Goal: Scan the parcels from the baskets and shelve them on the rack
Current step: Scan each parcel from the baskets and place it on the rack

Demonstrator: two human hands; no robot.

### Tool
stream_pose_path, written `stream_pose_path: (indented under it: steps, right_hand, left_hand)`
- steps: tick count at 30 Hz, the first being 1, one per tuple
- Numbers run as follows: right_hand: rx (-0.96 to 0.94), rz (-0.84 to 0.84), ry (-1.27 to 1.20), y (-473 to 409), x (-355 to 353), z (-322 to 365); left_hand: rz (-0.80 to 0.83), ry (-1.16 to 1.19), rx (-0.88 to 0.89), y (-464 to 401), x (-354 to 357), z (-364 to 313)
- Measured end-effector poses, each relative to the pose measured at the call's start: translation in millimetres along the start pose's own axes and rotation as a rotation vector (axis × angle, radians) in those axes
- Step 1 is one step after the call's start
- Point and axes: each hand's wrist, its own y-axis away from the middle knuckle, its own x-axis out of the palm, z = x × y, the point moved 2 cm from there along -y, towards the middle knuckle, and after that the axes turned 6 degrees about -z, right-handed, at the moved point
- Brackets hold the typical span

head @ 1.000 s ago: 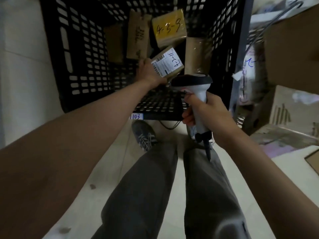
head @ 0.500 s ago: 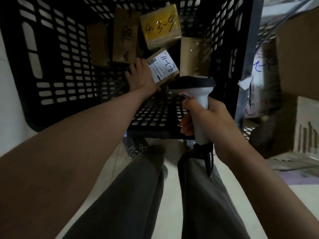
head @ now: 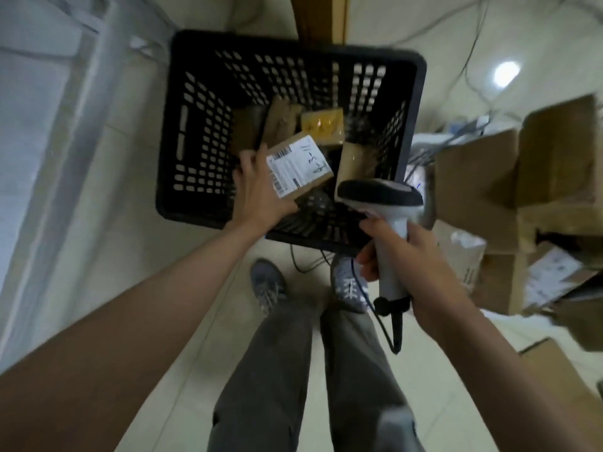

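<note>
We see a pale tiled floor point(head: 137, 272) underfoot, with grey trousers point(head: 280, 370) and two grey laced shoes point(head: 269, 288) on it. To the right, open cardboard boxes point(head: 538, 177) are heaped together. Thin cables point(head: 470, 50) trail across the floor beyond them. A bright spot point(head: 506, 74), perhaps a lamp's reflection, shines there.

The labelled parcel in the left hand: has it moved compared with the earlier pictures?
Yes. The labelled parcel, gripped by the left hand, has risen from deep among the parcels on the floor of the black basket to about rim height.

Parcels point(head: 321, 125) lie in the basket point(head: 195, 132), boxes point(head: 522, 177) right.
</note>
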Motion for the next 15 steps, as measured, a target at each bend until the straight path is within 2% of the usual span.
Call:
stream_pose_path:
  steps: [4, 15]
  right_hand:
    - [-0.058, 0.045, 0.056, 65, -12, 46]
    - [-0.291, 0.290, 0.275, 252, 6, 147]
  left_hand:
    - [-0.125, 0.130, 0.003, 47, -80, -17]
    - [-0.309, 0.335, -0.015, 213, -290, -26]
